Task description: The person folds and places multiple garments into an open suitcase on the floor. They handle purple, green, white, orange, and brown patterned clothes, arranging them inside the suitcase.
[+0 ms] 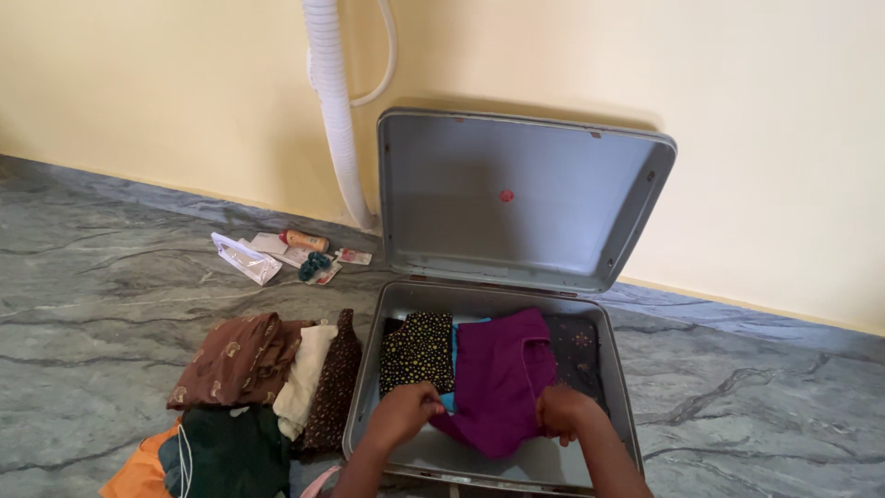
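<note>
An open grey metal suitcase (615, 369) lies on the floor with its lid (516, 198) leaning against the wall. Inside lie a purple garment (498, 373), a black cloth with gold dots (418, 350), a strip of blue cloth (454, 346) and a dark patterned cloth (576, 355). My left hand (403, 413) grips the purple garment's near left edge, next to the dotted cloth. My right hand (562, 412) holds its near right edge. Both forearms reach in from the bottom of the view.
Left of the suitcase sits a pile of folded clothes: brown patterned (235, 360), cream (304, 378), dark brown dotted (334, 383), dark green (230, 452), orange (138, 475). Small items, a clear pouch (244, 258) and a bottle (304, 240) lie near a white hose (336, 111).
</note>
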